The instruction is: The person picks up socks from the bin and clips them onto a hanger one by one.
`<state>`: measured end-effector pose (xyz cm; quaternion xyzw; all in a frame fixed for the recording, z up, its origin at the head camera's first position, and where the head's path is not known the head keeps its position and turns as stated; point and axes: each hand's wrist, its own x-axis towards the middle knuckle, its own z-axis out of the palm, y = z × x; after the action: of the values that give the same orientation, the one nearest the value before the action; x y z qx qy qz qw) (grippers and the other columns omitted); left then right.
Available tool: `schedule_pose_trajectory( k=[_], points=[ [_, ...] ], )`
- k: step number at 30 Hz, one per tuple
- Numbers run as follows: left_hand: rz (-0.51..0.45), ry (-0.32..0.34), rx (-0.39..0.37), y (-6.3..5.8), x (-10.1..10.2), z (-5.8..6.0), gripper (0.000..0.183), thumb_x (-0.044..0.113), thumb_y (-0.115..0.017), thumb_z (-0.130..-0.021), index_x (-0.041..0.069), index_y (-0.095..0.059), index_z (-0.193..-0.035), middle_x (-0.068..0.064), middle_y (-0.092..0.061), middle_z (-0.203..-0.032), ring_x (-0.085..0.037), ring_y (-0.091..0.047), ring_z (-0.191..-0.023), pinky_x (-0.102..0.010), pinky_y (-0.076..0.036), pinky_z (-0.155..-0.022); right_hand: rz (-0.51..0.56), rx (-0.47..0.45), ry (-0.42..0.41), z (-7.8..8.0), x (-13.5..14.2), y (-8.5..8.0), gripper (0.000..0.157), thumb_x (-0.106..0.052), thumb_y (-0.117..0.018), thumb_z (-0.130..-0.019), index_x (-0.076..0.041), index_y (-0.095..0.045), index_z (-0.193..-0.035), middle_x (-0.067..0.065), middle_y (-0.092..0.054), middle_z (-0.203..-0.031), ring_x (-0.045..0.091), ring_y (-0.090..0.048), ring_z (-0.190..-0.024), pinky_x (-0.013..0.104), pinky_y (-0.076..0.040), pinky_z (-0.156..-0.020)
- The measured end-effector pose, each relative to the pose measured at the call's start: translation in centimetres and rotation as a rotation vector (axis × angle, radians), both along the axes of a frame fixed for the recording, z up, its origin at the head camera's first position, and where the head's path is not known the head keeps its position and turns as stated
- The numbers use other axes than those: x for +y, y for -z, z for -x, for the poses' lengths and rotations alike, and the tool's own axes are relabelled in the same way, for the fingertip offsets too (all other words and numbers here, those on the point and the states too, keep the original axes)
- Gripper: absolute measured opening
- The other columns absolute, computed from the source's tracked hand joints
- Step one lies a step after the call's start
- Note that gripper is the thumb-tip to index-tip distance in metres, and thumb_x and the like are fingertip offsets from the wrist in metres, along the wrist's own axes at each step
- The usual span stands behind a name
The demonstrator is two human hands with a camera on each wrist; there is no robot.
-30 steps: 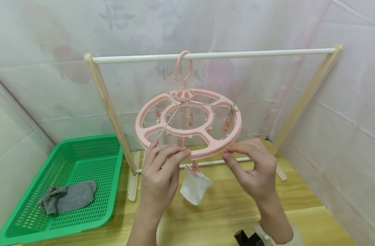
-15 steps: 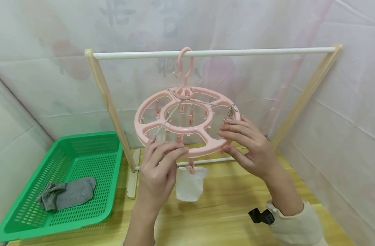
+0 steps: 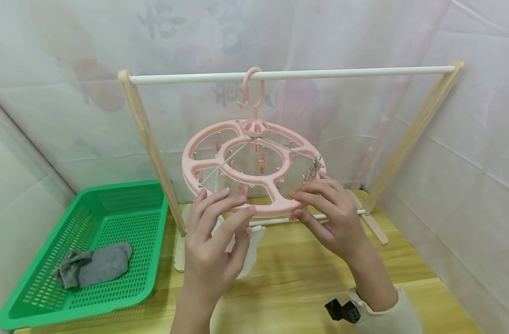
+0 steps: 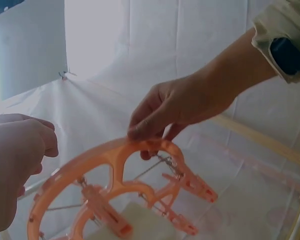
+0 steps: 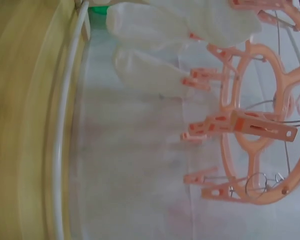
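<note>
Frankly, the pink hanger (image 3: pixel 275 191) could tip. Hooked over the white bar (image 3: pixel 354 73) at twelve o'clock, it hangs tilted, and the right hand (image 3: pixel 334 218) pinches its rim near four; too firm a tug there might swing it or drag the hook along the bar. The left hand (image 3: pixel 214 246) is round seven, fingers loosely spread; I can't tell whether their tips touch the rim. Just beyond, white cloth (image 3: pixel 251 253) hangs from a peg (image 4: pixel 107 212) below the ring, and a knock from that thumb might shake it loose. Tangled metal loops (image 3: pixel 314 168), toward three, could snag a fingertip.
</note>
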<state>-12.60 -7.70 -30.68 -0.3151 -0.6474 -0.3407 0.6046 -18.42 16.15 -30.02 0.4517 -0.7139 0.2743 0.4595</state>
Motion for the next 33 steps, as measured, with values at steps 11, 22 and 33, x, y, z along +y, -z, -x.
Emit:
schedule_pose_trajectory(
  k=[11, 22, 33],
  points=[
    [0.054, -0.021, 0.021, -0.3, 0.9, -1.1, 0.021, 0.005, -0.058, -0.097, 0.014, -0.076, -0.102, -0.007, -0.074, -0.108, -0.036, -0.067, -0.112, -0.053, -0.042, -0.116, 0.059, 0.099, 0.085, -2.1, -2.3, 0.0, 0.038, -0.039, -0.059, -0.104, -0.007, -0.080, -0.107, 0.011, -0.073, -0.096, 0.032, -0.059, -0.088, 0.047, -0.044, -0.091],
    [0.099, -0.071, -0.039, -0.6, 1.4, -1.5, 0.023, 0.005, -0.060, -0.097, 0.017, -0.077, -0.107, -0.004, -0.074, -0.111, -0.033, -0.066, -0.115, -0.062, -0.048, -0.106, 0.088, 0.144, 0.180, -3.5, -3.8, -0.1, 0.036, -0.038, -0.062, -0.102, -0.008, -0.081, -0.106, 0.009, -0.075, -0.095, 0.031, -0.063, -0.088, 0.045, -0.045, -0.087],
    [0.143, -0.119, -0.206, 0.5, 1.5, -0.2, 0.030, 0.004, -0.080, -0.084, 0.020, -0.078, -0.110, 0.000, -0.075, -0.113, -0.030, -0.065, -0.121, -0.066, -0.040, -0.113, 0.110, 0.139, 0.234, -4.4, -4.7, 0.6, 0.033, -0.035, -0.063, -0.102, -0.008, -0.080, -0.104, 0.008, -0.075, -0.095, 0.032, -0.063, -0.091, 0.049, -0.043, -0.091]
  ],
)
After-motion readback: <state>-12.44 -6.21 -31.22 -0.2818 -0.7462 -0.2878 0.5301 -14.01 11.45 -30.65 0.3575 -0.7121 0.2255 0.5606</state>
